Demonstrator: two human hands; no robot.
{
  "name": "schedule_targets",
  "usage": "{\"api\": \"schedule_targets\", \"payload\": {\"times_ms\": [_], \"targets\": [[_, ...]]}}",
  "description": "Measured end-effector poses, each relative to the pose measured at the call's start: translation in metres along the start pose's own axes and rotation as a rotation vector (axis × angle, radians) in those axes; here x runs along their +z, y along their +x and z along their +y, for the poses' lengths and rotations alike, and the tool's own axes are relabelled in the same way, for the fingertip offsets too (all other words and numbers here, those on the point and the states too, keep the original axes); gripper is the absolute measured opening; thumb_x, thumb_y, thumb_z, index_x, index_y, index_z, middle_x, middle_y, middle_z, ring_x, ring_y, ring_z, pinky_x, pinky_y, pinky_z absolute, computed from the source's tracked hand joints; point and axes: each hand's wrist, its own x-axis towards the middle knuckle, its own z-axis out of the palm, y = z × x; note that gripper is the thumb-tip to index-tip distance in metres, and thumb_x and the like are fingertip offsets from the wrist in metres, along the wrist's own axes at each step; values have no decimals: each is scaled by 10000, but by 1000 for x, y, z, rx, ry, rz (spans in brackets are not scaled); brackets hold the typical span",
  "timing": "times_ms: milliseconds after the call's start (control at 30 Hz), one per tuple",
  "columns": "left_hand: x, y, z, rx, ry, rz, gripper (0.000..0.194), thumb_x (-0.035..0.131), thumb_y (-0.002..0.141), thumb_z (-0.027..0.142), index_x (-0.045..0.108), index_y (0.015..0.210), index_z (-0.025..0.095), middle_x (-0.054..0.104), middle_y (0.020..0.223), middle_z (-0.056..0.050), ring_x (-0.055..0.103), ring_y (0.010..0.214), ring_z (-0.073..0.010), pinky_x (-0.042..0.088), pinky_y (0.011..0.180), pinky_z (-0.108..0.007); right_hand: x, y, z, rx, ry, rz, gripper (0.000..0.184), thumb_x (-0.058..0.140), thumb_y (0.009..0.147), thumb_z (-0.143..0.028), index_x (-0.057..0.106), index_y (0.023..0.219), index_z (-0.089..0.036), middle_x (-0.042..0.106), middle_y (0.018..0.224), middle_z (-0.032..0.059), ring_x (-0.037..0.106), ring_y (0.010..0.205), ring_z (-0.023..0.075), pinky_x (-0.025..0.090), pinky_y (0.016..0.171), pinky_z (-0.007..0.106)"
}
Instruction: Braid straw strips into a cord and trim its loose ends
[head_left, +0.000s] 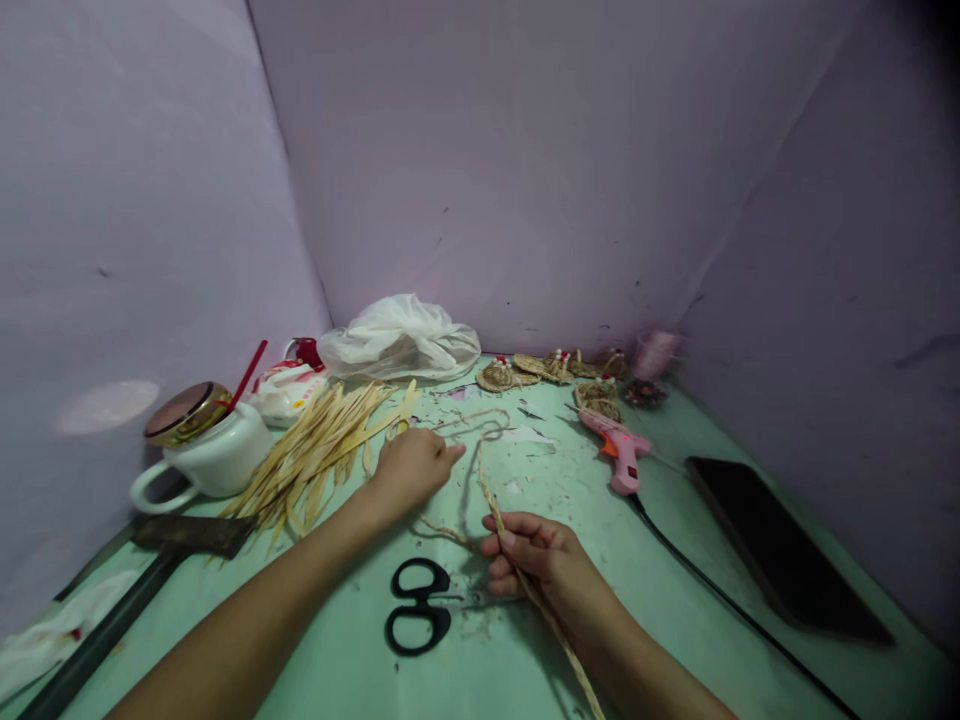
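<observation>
A braided straw cord [489, 497] runs through my right hand [536, 560], pinched between thumb and fingers. Its lower length trails toward the table's near edge, and its upper end curls into a loose loop. My left hand [416, 465] is curled beside the dry straw strips [322, 455], thumb pointing right; its fingertips are turned away, so what they hold is hidden. Black-handled scissors [418, 607] lie between my forearms, their blades partly behind my right hand.
To the right lie a pink glue gun [619, 450] with a black cord and a dark phone-like slab [780, 550]. Woven straw ornaments [510, 374] and a white plastic bag [405, 338] line the back. At left are a white mug [217, 455] and a hammer [195, 536].
</observation>
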Motion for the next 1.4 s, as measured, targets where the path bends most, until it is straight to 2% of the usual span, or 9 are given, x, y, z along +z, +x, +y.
{"api": "schedule_targets", "payload": {"times_ms": [67, 167, 300, 500, 800, 1000, 1100, 1267, 1400], "targets": [[-12, -18, 14, 82, 83, -88, 290, 550, 633, 408, 500, 448, 191, 511, 498, -46, 485, 543, -193, 264, 527, -283, -1, 2, -1, -3, 37, 21, 244, 733, 570, -191, 635, 771, -94, 650, 612, 34, 558, 439, 83, 498, 464, 224], [-27, -52, 32, 306, 394, -549, 109, 497, 641, 272, 594, 646, 222, 593, 611, -75, 531, 574, -234, 284, 500, -294, -3, 3, -3, -23, 81, 18, 240, 718, 585, -174, 630, 796, -99, 648, 616, 33, 561, 441, 86, 499, 456, 216], [-24, -87, 36, 375, 553, -674, 388, 522, 513, 103, 559, 887, 202, 608, 859, -129, 551, 741, -284, 371, 612, -353, -4, 3, -4, -42, 91, 16, 242, 711, 593, -180, 629, 806, -100, 646, 619, 32, 559, 446, 87, 498, 458, 215], [-13, -101, 6, 383, 543, -578, 461, 461, 506, 55, 491, 926, 241, 578, 882, -77, 527, 724, -263, 362, 621, -362, -4, 2, -7, -82, 83, 34, 212, 680, 622, -160, 621, 814, -92, 641, 617, 37, 557, 448, 88, 499, 460, 220], [-70, -76, -8, 267, 96, -641, 299, 432, 670, 122, 557, 891, 280, 595, 813, 15, 516, 741, -156, 352, 636, -249, -9, 5, -7, -88, 36, -5, 211, 650, 651, -154, 620, 850, -91, 623, 626, 22, 524, 440, 66, 462, 396, 171], [-39, -63, -13, 87, -280, -476, 546, 531, 629, 214, 457, 1169, 177, 559, 710, 7, 480, 609, -111, 372, 541, -200, -7, 5, -8, -115, 18, 29, 213, 656, 618, -163, 627, 818, -94, 619, 619, 18, 495, 411, 58, 397, 334, 149], [-24, -66, -19, 197, -213, -446, 534, 527, 698, 312, 446, 1211, 188, 588, 780, 0, 487, 598, -97, 371, 528, -191, -8, 5, -9, -122, 3, 30, 221, 656, 604, -184, 631, 807, -100, 618, 614, 16, 488, 406, 59, 362, 317, 147], [-9, -72, -26, 471, 183, -76, 438, 490, 723, 240, 510, 1158, 197, 613, 844, -43, 548, 751, -172, 416, 679, -294, -12, 7, -13, -101, -84, 14, 243, 637, 603, -205, 648, 827, -110, 618, 598, 13, 423, 362, 32, 196, 285, 131], [1, -73, -33, 593, 331, -2, 472, 479, 708, 192, 481, 1180, 185, 608, 836, -55, 552, 722, -195, 422, 641, -330, -14, 7, -16, -85, -113, 23, 258, 615, 586, -194, 661, 824, -105, 614, 567, 8, 355, 333, 19, 134, 296, 147]]}}
